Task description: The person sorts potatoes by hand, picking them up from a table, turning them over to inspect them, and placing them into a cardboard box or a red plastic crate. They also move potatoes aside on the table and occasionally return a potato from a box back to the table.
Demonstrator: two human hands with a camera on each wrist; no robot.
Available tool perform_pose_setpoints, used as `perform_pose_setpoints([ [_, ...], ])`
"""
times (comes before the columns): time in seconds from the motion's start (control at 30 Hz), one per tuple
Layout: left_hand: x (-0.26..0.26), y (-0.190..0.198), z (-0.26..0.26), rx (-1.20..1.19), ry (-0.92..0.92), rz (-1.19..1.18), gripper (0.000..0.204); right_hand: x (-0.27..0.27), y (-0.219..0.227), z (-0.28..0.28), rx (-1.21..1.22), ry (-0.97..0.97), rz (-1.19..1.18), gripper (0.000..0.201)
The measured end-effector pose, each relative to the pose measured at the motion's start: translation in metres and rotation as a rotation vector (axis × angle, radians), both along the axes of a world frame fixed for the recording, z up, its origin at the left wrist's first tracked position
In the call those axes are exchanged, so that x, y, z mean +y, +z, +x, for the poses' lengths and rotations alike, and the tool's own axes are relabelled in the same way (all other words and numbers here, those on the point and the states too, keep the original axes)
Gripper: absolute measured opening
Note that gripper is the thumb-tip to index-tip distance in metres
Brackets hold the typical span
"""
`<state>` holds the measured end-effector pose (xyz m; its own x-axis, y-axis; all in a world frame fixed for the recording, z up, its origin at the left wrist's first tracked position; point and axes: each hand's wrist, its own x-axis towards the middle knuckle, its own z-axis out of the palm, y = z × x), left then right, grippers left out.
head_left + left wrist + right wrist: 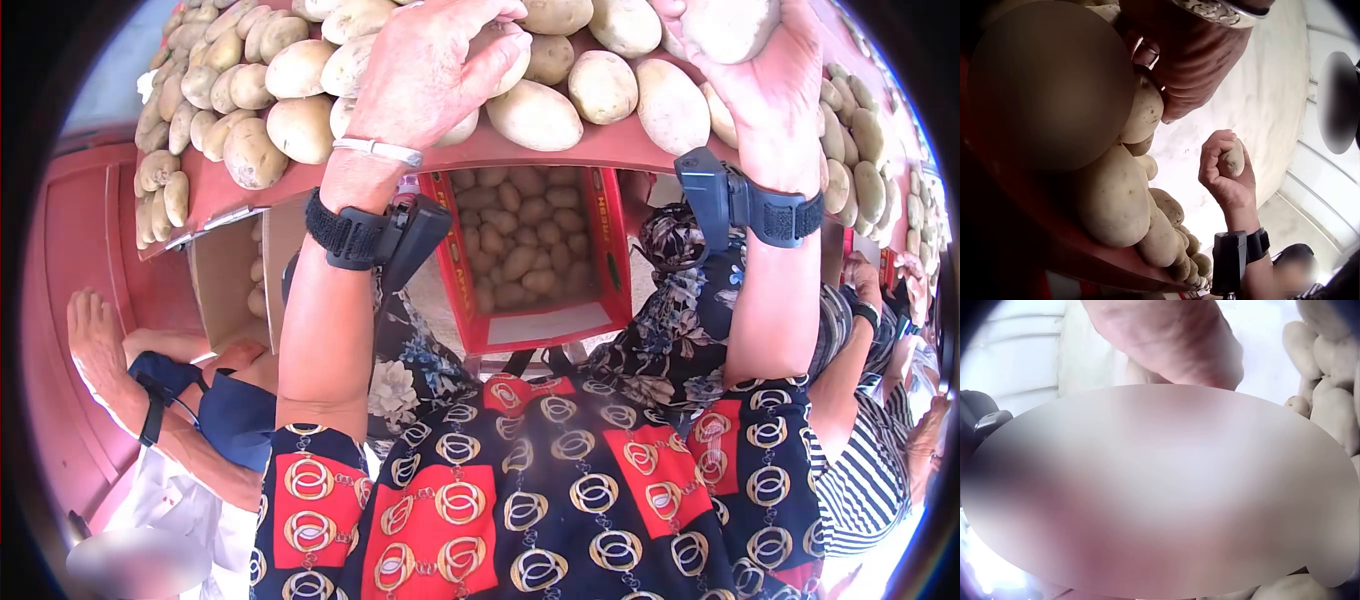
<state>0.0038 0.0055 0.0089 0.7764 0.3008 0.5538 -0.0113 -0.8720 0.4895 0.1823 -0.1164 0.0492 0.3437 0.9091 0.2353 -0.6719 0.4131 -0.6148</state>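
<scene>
In the head view my left hand (425, 75) reaches over the near row of potatoes, its fingers and thumb bent around a pale potato (512, 68) in that row. The left wrist view shows the left hand (1200, 59) with its fingers at the top of a spotted potato (1144, 112), larger potatoes lying closer to the camera. My right hand (775, 95) grips a big light potato (733, 30), raised above the row. The same potato (1232, 159) shows in the right fist in the left wrist view. A blur hides most of the right wrist view.
Potatoes line the rim of the red table (400, 168). Below it stands a red box (545, 325) full of potatoes, with a brown carton (230, 275) to its left. Another person's arm (190, 450) is at the left; more people sit at the right.
</scene>
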Motion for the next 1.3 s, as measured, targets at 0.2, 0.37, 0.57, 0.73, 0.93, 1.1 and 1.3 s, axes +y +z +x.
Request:
perform_pose_setpoints([
  [0.2, -0.003, 0.004, -0.001, -0.014, 0.009, -0.061, 0.021, -0.003, 0.0, -0.009, -0.298, 0.063, 0.035, 0.022],
  [0.37, 0.003, -0.004, -0.007, 0.276, 0.015, 0.161, 0.03, -0.021, -0.025, -0.018, -0.525, 0.03, -0.153, 0.02],
  [0.57, 0.008, -0.011, -0.008, 0.114, -0.04, 0.225, 0.04, -0.028, -0.009, -0.048, -0.905, 0.201, -0.3, 0.028],
  [0.73, 0.009, -0.009, -0.014, 0.134, 0.13, 0.245, 0.047, -0.027, -0.014, -0.027, -0.936, 0.022, -0.308, 0.024],
  [0.93, 0.003, -0.005, -0.012, 0.238, 0.099, 0.314, 0.051, -0.007, -0.018, 0.003, -0.809, -0.629, -0.437, 0.021],
  [1.1, -0.002, -0.004, -0.009, 0.252, 0.128, 0.307, 0.05, 0.009, -0.012, -0.025, -1.456, -0.658, -0.301, 0.022],
  [1.3, -0.01, -0.007, -0.004, 0.159, 0.179, 0.346, 0.046, 0.015, -0.016, -0.027, -1.708, -0.505, -0.39, 0.033],
])
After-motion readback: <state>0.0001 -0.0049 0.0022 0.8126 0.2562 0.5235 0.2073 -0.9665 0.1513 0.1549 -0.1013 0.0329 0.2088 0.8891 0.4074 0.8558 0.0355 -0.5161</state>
